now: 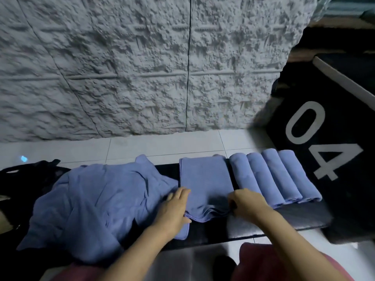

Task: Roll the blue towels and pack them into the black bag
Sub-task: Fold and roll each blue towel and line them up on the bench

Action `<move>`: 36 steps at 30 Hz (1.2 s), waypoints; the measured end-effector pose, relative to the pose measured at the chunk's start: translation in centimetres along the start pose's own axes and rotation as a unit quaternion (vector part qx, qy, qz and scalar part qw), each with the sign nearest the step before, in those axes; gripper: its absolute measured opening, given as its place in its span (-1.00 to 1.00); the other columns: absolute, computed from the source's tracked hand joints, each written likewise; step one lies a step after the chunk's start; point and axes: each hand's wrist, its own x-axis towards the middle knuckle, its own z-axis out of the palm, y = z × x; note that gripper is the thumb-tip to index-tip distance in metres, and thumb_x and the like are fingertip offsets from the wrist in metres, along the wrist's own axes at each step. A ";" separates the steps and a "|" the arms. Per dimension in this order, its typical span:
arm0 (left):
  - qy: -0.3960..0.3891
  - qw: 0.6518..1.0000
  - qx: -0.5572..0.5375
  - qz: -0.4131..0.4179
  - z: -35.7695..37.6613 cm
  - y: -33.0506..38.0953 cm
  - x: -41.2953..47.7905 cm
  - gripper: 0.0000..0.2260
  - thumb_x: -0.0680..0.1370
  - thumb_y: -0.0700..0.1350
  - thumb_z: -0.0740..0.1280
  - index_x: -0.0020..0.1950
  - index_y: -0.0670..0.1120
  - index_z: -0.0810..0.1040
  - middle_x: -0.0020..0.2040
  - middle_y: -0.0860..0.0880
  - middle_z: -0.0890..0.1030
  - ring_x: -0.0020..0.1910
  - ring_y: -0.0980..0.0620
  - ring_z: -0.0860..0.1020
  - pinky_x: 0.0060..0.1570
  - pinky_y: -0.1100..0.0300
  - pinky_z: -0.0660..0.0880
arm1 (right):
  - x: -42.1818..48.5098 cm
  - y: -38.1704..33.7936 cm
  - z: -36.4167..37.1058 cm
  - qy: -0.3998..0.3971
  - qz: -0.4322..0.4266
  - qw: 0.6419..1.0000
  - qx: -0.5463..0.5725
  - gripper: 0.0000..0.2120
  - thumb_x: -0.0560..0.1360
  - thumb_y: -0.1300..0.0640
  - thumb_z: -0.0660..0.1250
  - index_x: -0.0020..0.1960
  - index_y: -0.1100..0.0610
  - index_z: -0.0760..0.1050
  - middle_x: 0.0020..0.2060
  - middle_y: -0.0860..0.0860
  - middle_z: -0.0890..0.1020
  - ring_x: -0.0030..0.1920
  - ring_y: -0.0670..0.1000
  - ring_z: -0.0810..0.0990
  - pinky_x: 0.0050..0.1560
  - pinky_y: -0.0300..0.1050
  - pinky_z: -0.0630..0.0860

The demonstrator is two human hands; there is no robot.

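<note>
Folded towel: soft, limp, light; its near edge was likely the best hold.
Left hand: fingers lay flat on it.
Right hand: pinched its near corner.

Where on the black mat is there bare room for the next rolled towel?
Bare black mat lies nearer you than the four rolled blue towels, right of the right hand. A narrow far-edge gap separates the folded blue towel from the crumpled blue towel pile. Left side is crowded.

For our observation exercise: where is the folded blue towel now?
Head view, centre: the folded towel lies on the black mat between the crumpled towel pile, left, and four rolled towels, right.
</note>
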 end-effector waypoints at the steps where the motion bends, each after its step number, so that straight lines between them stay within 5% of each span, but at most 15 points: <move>1: -0.017 1.000 -0.006 -0.024 -0.1 -0.1 -0.1 -0.26 0.45 -0.02 0.43 0.49 -0.07 0.09 0.50 0.00 0.17 0.42 -0.05 0.25 0.33 0.12 0.29 | 0.0 -0.1 0.1 -0.011 0.001 1.000 -0.003 -0.76 0.48 0.21 0.17 0.04 -0.01 0.53 0.08 0.01 0.58 0.04 0.08 0.54 -0.19 -0.14 0.28; 3: -0.042 0.995 0.040 -0.077 -0.4 -0.4 -0.7 -0.18 0.44 0.18 0.37 0.52 -0.03 -0.02 0.51 -0.01 0.16 0.44 -0.07 0.24 0.33 0.06 0.29 | 0.1 -0.1 0.4 -0.018 -0.004 1.000 -0.008 -0.73 0.49 0.23 0.16 0.08 0.01 0.53 0.11 0.03 0.57 0.11 0.09 0.54 -0.18 -0.14 0.30; 6: -0.066 0.955 0.234 -0.172 -1.5 -1.4 -1.0 -0.31 0.45 0.43 0.07 0.42 0.02 0.30 0.42 -0.01 0.31 0.36 -0.08 0.28 0.25 0.02 0.28 | 0.2 -0.2 0.8 -0.023 -0.002 1.000 0.003 -0.73 0.49 0.25 0.16 0.08 0.03 0.53 0.12 0.05 0.57 0.12 0.12 0.54 -0.17 -0.13 0.31; 9: -0.087 0.909 0.347 -0.213 -2.4 -2.0 -1.1 -0.45 0.50 0.36 0.05 0.26 0.04 0.50 0.39 -0.02 0.31 0.36 -0.07 0.22 0.27 -0.01 0.22 | 0.0 -0.6 0.7 -0.028 0.008 1.000 0.007 -0.75 0.48 0.26 0.18 0.07 0.04 0.53 0.12 0.08 0.56 0.10 0.15 0.56 -0.14 -0.12 0.33; 11: -0.051 0.917 0.354 -0.179 -2.4 -1.4 -1.2 -0.60 0.50 0.24 0.20 0.20 0.05 0.54 0.34 -0.03 0.35 0.33 -0.08 0.25 0.28 -0.02 0.21 | 0.0 -0.7 0.9 -0.034 0.011 0.999 0.009 -0.74 0.48 0.26 0.19 0.08 0.06 0.53 0.13 0.10 0.56 0.10 0.16 0.56 -0.09 -0.08 0.39; 14: 0.121 0.972 0.201 0.031 -1.2 0.0 -0.9 -0.64 0.43 0.13 0.37 0.13 -0.02 0.54 0.14 0.01 0.48 0.16 -0.05 0.42 0.17 0.07 0.34 | 0.3 -0.7 1.0 -0.043 0.006 0.999 0.018 -0.75 0.48 0.27 0.20 0.09 0.07 0.52 0.12 0.11 0.55 0.08 0.16 0.57 -0.14 -0.10 0.35; 17: 0.054 0.989 0.059 0.129 0.5 1.4 -0.8 -0.56 0.45 0.16 0.36 0.22 -0.01 0.39 0.17 0.08 0.43 0.19 0.06 0.38 0.19 0.18 0.30 | 0.4 -0.4 0.9 -0.049 0.022 0.997 0.062 -0.77 0.45 0.32 0.17 -0.04 0.05 0.48 0.02 0.11 0.58 -0.01 0.16 0.59 -0.18 -0.10 0.40; 21: 0.047 0.983 0.129 0.120 2.5 1.1 -0.7 -0.50 0.42 0.19 0.34 0.25 0.00 0.32 0.19 0.07 0.38 0.20 0.05 0.34 0.24 0.14 0.30 | 0.4 0.7 1.1 -0.068 0.056 0.984 0.151 -0.71 0.39 0.43 0.10 -0.17 0.09 0.45 -0.29 0.08 0.57 -0.27 0.16 0.68 -0.15 0.07 0.63; 25: 0.078 0.982 0.114 0.128 3.4 0.5 -0.3 -0.80 0.42 -0.15 0.32 0.02 -0.09 0.47 0.01 -0.01 0.46 0.01 -0.04 0.46 0.01 0.06 0.48 | 0.7 1.5 1.2 -0.047 0.058 0.982 0.173 -0.72 0.41 0.41 0.10 -0.14 0.12 0.50 -0.11 0.16 0.57 -0.28 0.22 0.67 -0.23 0.15 0.63; 27: 0.097 0.987 0.056 0.116 3.4 -0.2 -0.1 -0.86 0.38 -0.31 0.33 -0.10 -0.15 0.56 -0.10 -0.06 0.52 -0.13 -0.07 0.51 -0.15 0.01 0.53 | 0.9 1.7 1.3 -0.056 0.061 0.981 0.175 -0.73 0.42 0.43 0.14 -0.10 0.18 0.54 -0.12 0.20 0.60 -0.30 0.22 0.67 -0.25 0.14 0.63; 32: 0.084 0.979 -0.185 -0.027 2.3 -1.9 -0.3 -0.93 0.52 -0.22 0.35 -0.01 -0.14 0.56 -0.23 0.05 0.54 -0.23 0.18 0.49 -0.13 0.31 0.42 | 0.9 1.7 1.5 -0.070 0.052 0.985 0.149 -0.81 0.40 0.29 0.36 -0.20 0.00 0.57 -0.22 0.05 0.60 -0.24 0.13 0.67 -0.10 0.03 0.63; 36: 0.059 0.970 -0.216 -0.095 2.2 -3.4 -0.1 -0.91 0.52 -0.23 0.35 -0.15 -0.07 0.54 -0.33 0.02 0.53 -0.26 0.04 0.51 -0.16 0.23 0.43 | 0.9 0.7 2.1 -0.077 0.043 0.981 0.173 -0.83 0.40 0.21 0.37 -0.31 -0.01 0.54 -0.27 0.08 0.58 -0.17 0.18 0.64 -0.03 0.03 0.61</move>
